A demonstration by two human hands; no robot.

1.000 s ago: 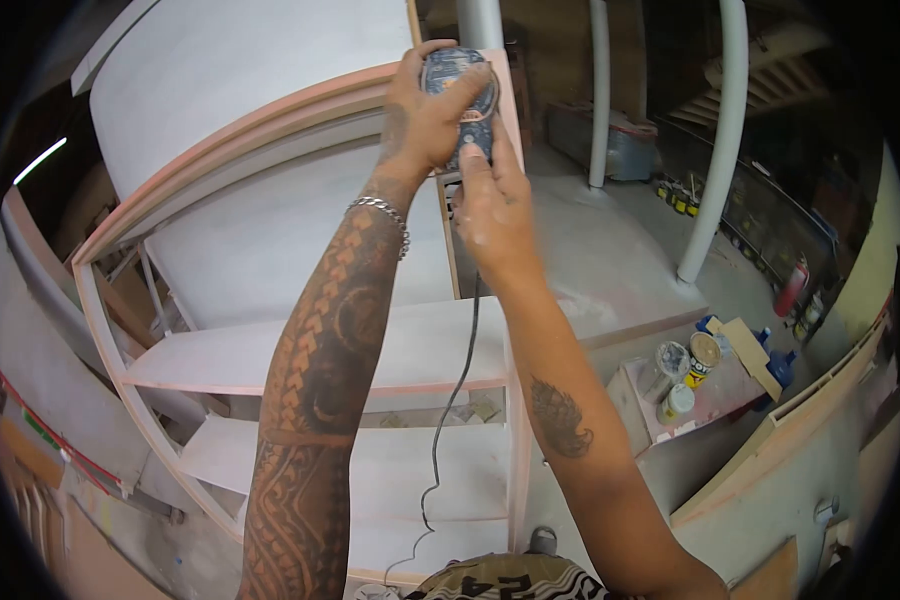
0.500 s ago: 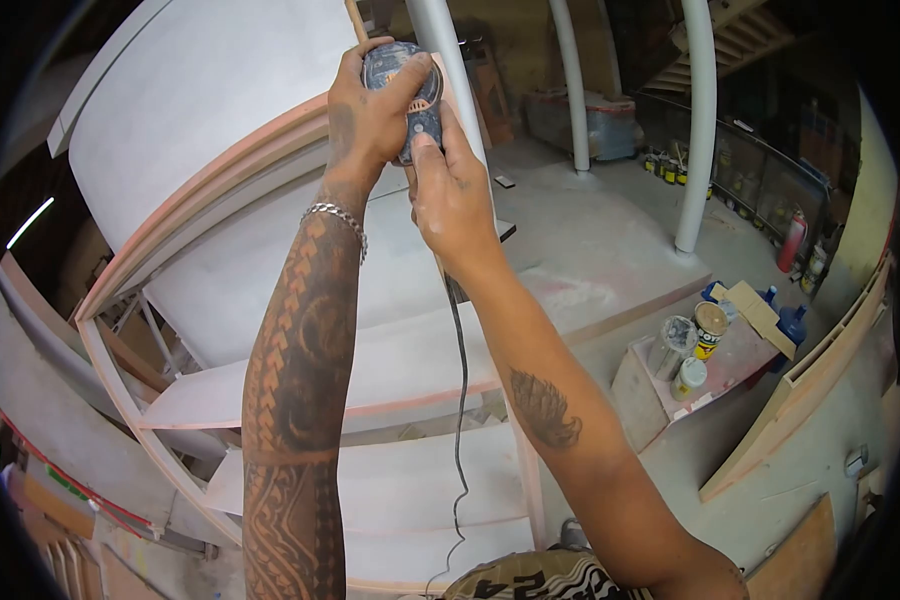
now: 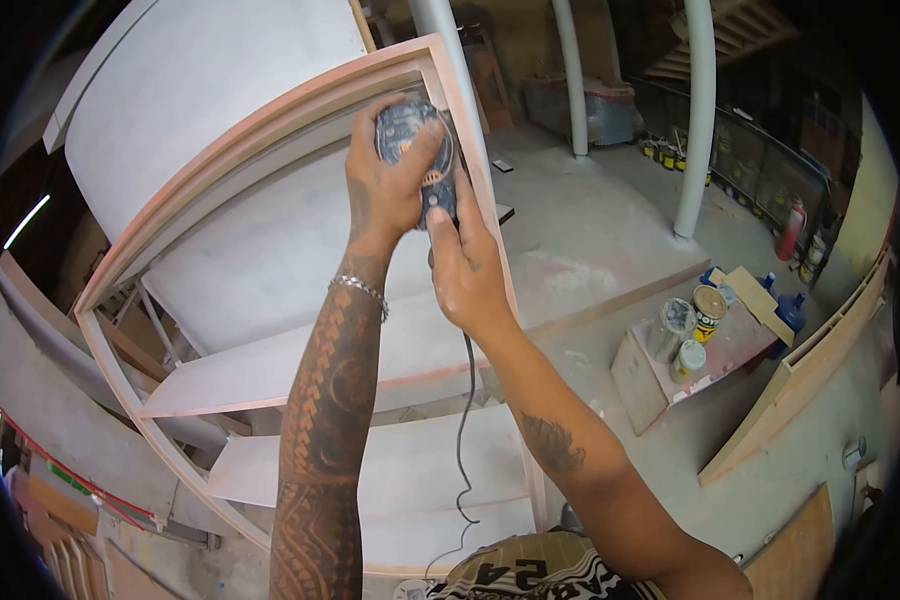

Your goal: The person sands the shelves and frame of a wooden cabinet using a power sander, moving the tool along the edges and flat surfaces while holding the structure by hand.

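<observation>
We have sander (image 3: 415, 150) flat against shelf unit's upright front post (image 3: 480, 190), near top corner. Left hand (image 3: 385, 190) clenched over sander head, nearer corner; right hand (image 3: 465, 265) clasps tail below. Sander's long axis runs along post.

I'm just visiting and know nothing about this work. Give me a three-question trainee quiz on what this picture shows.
1. True or false: both hands grip the power sander.
2. Which part of the shelf unit does the sander press on? A) a low shelf B) the right upright near the top C) the floor
3. Fill in: the cans stand on a small ___ on the floor at the right.

Key: 1 true, the left hand is on top and the right hand is at the rear. 2 B. 3 block.
</observation>
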